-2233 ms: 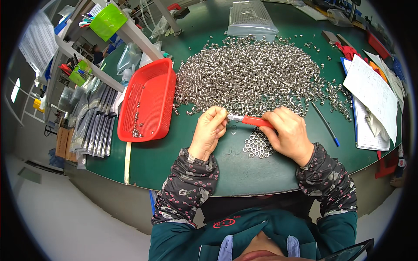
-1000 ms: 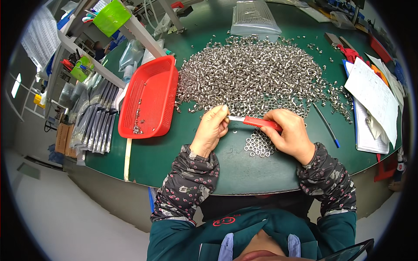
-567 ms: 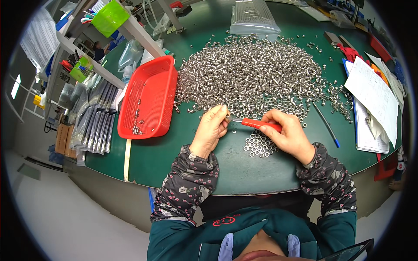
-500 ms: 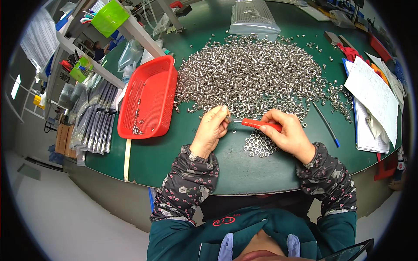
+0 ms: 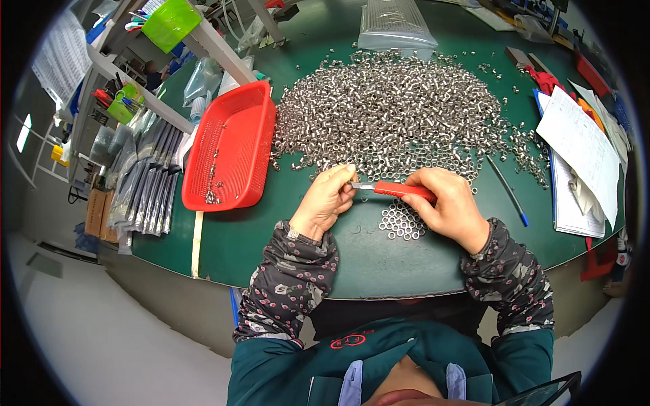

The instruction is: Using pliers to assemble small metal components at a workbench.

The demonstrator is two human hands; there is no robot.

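My right hand point(image 5: 450, 203) grips a red utility knife point(image 5: 405, 190), its blade pointing left. The blade's tip meets the fingertips of my left hand point(image 5: 326, 199), which are pinched together. A small metal ring seems to sit between them, mostly hidden by the thumb and fingers. Below the knife lies a flat cluster of small metal rings point(image 5: 403, 222) on the green table. Beyond both hands spreads a large heap of short metal sleeves and rings point(image 5: 393, 111).
A red plastic basket point(image 5: 264, 152) with a few metal pieces stands at the left. Bagged dark strips point(image 5: 145, 196) lie further left. On the right are a blue pen point(image 5: 508, 191) and a clipboard with papers point(image 5: 579, 152). A plastic-wrapped stack point(image 5: 396, 26) lies behind the heap.
The knife has turned slightly in my right hand, and more of its blade shows beside the left fingertips. Both hands stay in nearly the same place.
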